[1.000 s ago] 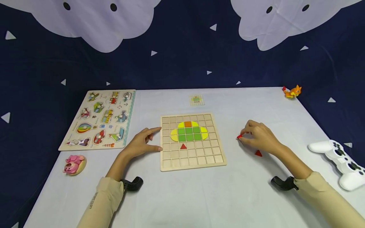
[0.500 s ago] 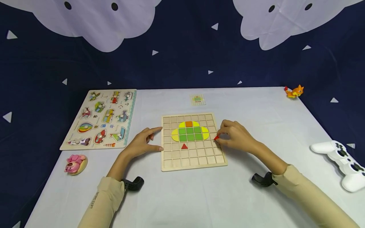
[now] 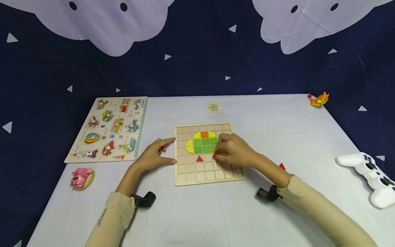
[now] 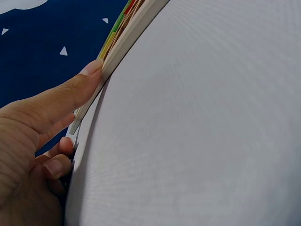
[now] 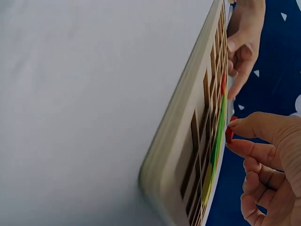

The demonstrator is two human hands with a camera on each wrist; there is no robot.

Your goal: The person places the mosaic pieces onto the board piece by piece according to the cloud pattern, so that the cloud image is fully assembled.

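Observation:
A wooden grid board lies mid-table, with green, yellow and orange tiles set in it and a red triangle in a cell below them. My right hand hovers over the board's right half and pinches a small red piece between thumb and fingertips, just right of the placed triangle. My left hand rests against the board's left edge, forefinger and thumb straight along it. Another red triangle lies on the table behind my right forearm.
A vehicle peg puzzle lies at the left, a pink toy near the front left. A small pattern card sits behind the board. An orange toy animal stands at the far right corner, a white game controller at the right edge.
My right hand has carried the red piece leftward from the bare table to over the board. The left hand and the board have stayed put.

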